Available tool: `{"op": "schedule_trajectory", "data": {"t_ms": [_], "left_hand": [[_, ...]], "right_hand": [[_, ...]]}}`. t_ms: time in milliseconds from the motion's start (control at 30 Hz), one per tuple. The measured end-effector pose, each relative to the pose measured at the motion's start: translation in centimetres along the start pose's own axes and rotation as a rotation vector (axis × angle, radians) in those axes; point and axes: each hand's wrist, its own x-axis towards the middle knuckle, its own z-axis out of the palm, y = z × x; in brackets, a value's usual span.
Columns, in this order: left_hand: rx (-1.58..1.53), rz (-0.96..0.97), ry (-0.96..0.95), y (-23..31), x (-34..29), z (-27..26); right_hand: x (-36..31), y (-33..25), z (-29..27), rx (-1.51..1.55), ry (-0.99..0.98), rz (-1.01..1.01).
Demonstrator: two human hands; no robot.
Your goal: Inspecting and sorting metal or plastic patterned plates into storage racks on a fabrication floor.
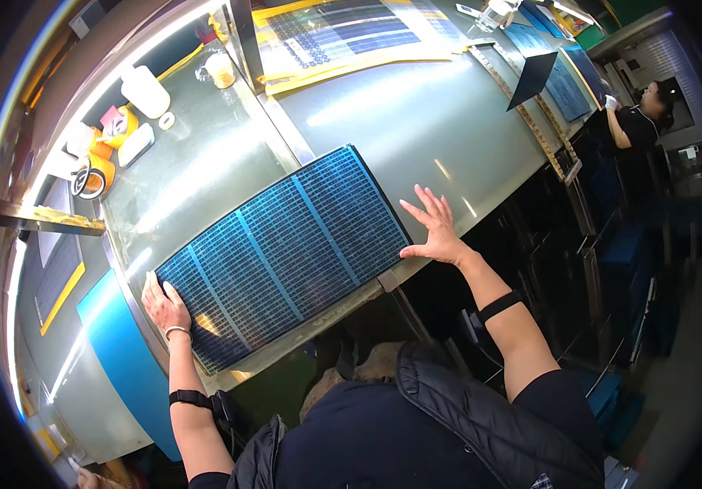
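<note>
A large dark rectangular panel point(286, 253), patterned with a fine blue grid and several wider blue stripes, lies flat on the grey tabletop close to me. Against its left edge rests my left hand point(165, 305), fingers stretched out and the thumb by the panel's rim. My right hand point(436, 228) is spread wide just beyond the right edge. Its thumb is near the panel's near right corner; whether it touches cannot be made out. Neither hand grips anything.
White bottle point(146, 91), orange tape rolls point(100, 174) and a clear jar point(221, 71) stand at the back left. A blue sheet point(123, 350) lies left. Yellow-edged printed sheets point(359, 41) lie at the back; measuring strips point(522, 110) cross the right table. Another person point(644, 114) works far right.
</note>
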Motion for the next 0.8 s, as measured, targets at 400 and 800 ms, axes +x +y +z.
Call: {"op": "schedule_trajectory", "data": {"t_ms": [400,800], "left_hand": [[-0.034,0.111,-0.179,3.6,2.2,-3.3],[0.284,0.291,0.075,4.4,0.1,-6.9]], "right_hand": [[2.2,-8.5,2.1,-0.04,-0.08,-0.495],[12.7,-5.6,2.4,-0.273,0.142,0.052]]}}
